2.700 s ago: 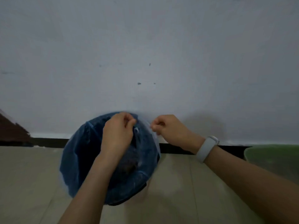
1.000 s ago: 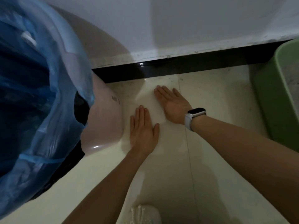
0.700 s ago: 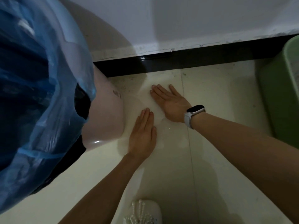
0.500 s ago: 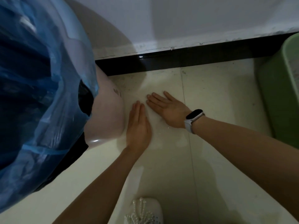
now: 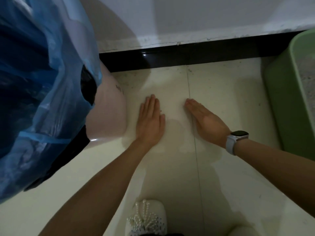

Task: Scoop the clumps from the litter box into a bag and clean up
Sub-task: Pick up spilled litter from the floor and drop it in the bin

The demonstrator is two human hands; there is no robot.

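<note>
In the head view, your left hand (image 5: 150,119) lay palm down on the pale glossy tiled floor (image 5: 221,92), its fingers (image 5: 150,103) straight and held close together, holding nothing. Your right hand (image 5: 207,120) rested near it on the same floor, tilted onto its little-finger edge, its fingers (image 5: 193,105) also straight and together, empty too. A bare strip of tile and a grout line lay between the two hands. A white-strapped dark-faced wristwatch (image 5: 236,139) sat on your right wrist.

To your left, the translucent blue plastic bag (image 5: 39,79) was stretched over the mouth of the rounded pale pink plastic bin (image 5: 109,114), with a black inner liner (image 5: 87,86) showing beneath the blue edge. The bin stood just beside your left hand, though I could not tell whether they touched. At the right edge, well apart from your hands, stood the green plastic litter box (image 5: 289,99), with grey litter (image 5: 308,77) showing inside its rim. A black skirting board (image 5: 187,55) ran along the foot of the white wall (image 5: 187,17). Near the bottom, a white slipper trimmed with pearl beads (image 5: 146,218) rested on the floor.
</note>
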